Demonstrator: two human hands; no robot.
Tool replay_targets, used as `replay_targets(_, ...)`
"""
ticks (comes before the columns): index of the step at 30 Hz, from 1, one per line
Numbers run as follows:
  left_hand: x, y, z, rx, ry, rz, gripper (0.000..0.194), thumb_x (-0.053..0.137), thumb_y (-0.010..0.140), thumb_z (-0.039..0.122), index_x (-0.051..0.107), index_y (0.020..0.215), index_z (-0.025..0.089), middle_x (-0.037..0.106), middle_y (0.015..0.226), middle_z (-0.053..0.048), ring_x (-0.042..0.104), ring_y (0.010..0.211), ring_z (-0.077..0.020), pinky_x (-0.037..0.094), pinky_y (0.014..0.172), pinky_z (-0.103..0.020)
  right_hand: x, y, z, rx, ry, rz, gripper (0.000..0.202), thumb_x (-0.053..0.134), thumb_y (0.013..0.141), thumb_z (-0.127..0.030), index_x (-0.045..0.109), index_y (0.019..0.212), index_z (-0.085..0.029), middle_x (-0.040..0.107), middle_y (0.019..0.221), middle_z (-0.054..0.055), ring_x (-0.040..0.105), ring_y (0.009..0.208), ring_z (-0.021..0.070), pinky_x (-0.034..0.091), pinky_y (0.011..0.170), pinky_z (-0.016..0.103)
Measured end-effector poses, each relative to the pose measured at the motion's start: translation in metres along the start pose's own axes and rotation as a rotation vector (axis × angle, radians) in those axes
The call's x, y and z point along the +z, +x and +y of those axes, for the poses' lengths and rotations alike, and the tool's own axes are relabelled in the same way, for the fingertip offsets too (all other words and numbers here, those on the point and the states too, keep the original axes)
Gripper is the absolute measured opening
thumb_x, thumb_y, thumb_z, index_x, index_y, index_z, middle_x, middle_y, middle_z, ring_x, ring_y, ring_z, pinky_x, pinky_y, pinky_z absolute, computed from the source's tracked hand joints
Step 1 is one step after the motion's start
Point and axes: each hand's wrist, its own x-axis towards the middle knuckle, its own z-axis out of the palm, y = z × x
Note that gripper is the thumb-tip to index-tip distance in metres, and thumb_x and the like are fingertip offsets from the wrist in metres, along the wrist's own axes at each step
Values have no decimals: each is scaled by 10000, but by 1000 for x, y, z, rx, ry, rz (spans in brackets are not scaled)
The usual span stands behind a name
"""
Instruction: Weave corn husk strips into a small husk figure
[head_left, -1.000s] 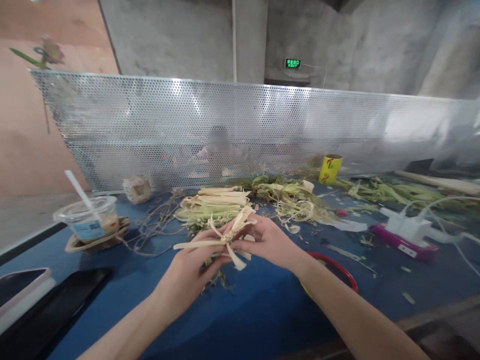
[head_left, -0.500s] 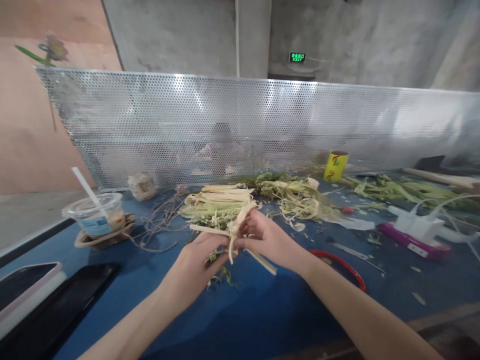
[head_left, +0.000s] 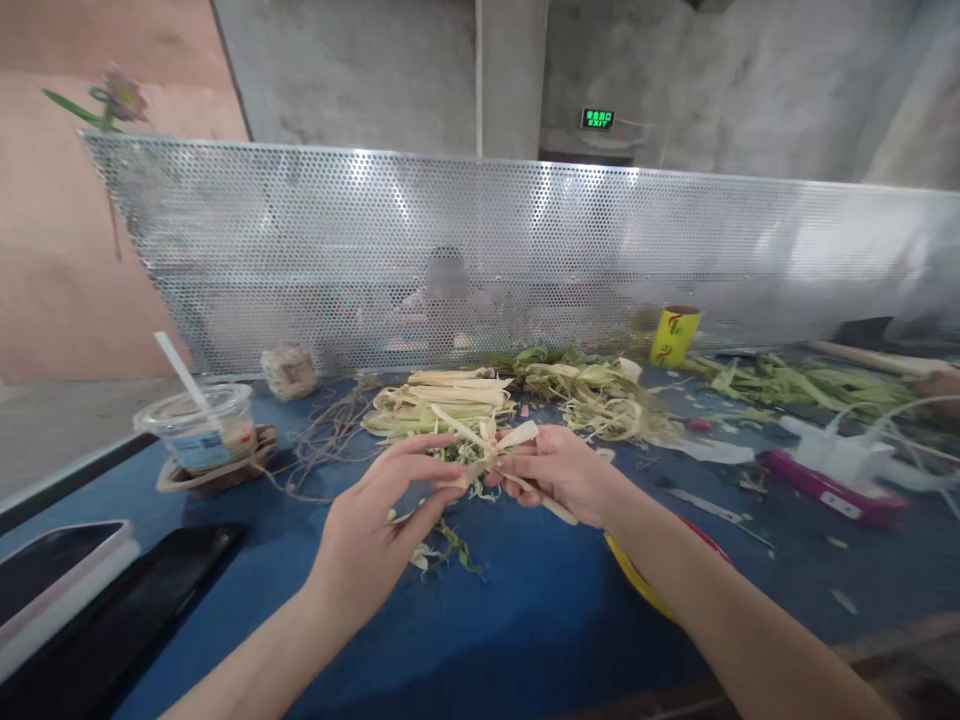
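Note:
Both hands meet over the blue table [head_left: 495,620], around pale dried corn husk strips [head_left: 487,445] that cross and stick out several ways. My left hand [head_left: 382,510] pinches one strip end between thumb and fingers. My right hand [head_left: 566,475] grips the crossing strips from the other side, its fingers curled round them. A pale strip end pokes out below the right palm. Just behind the hands lies a stack of husks [head_left: 442,400]. Small greenish scraps [head_left: 454,545] sit on the table below the left hand.
At left are a plastic cup [head_left: 196,430] with a straw, tangled twine [head_left: 330,435] and a black tray [head_left: 142,600]. Rightward lie a thin metal tool [head_left: 709,505], a purple power strip [head_left: 832,490] and green husks [head_left: 810,385]. A perforated metal screen [head_left: 337,260] stands behind.
The left hand has drawn back slightly and turned, its fingers now pinching a strip end. The strips have turned in my hands and fan out differently. A yellow handle now shows under the right forearm.

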Motion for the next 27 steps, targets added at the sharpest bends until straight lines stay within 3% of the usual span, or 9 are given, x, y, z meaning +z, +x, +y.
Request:
replay_targets(4, 7, -2, -1, -119, -131, -140, 97, 560, 759, 256, 608, 839, 228, 676, 875, 4, 630, 683, -119, 519, 617, -217, -3, -3, -2, -24, -89, -27, 319, 673, 674, -217, 459, 899, -143, 643, 642, 36, 521, 460, 68, 378, 391, 162)
replay_targets(7, 12, -4, -2, -116, -158, -160, 103, 550, 765, 237, 604, 851, 224, 673, 796, 14, 622, 613, -101, 511, 544, -179, -5, -2, -2, -23, -188, -37, 362, 654, 693, -223, 392, 937, -167, 647, 658, 31, 536, 466, 77, 384, 400, 168)
replay_targets(13, 10, -4, -5, 273, 47, -89, 128, 511, 795, 171, 589, 891, 204, 667, 820, -2, 626, 728, -112, 514, 661, -186, 0, -3, -1, -105, -513, 176, 401, 611, 709, -197, 346, 1009, -180, 593, 516, -42, 533, 417, 97, 371, 379, 177)
replay_targets(17, 10, -6, -7, 569, 181, -47, 209, 447, 825, 113, 579, 971, 181, 666, 901, -32, 555, 999, -175, 467, 859, -296, 3, -7, -4, -93, -658, 55, 73, 559, 730, -194, 543, 792, -159, 595, 566, -19, 542, 443, 77, 360, 387, 163)
replay_targets(19, 12, -6, -7, 648, 203, -47, 241, 396, 848, 113, 575, 996, 175, 663, 922, -37, 514, 1064, -181, 429, 917, -330, 3, -8, -5, -95, -658, 8, 47, 556, 732, -201, 572, 729, -157, 589, 596, -15, 533, 453, 65, 372, 414, 165)
replay_targets(24, 15, -6, -5, 594, 164, -118, 168, 456, 824, 113, 583, 925, 160, 656, 880, -36, 525, 989, -161, 458, 852, -266, 2, -11, -6, -116, -629, -125, 80, 558, 749, -235, 550, 789, -166, 566, 603, -22, 535, 487, 71, 399, 464, 180)
replay_targets(27, 13, -5, -6, 518, 135, -89, 185, 535, 774, 91, 579, 932, 177, 656, 849, -20, 522, 899, -151, 458, 818, -267, 3, -13, -9, -141, -671, -167, 123, 522, 783, -257, 518, 879, -181, 600, 688, -8, 574, 526, 86, 400, 476, 189)
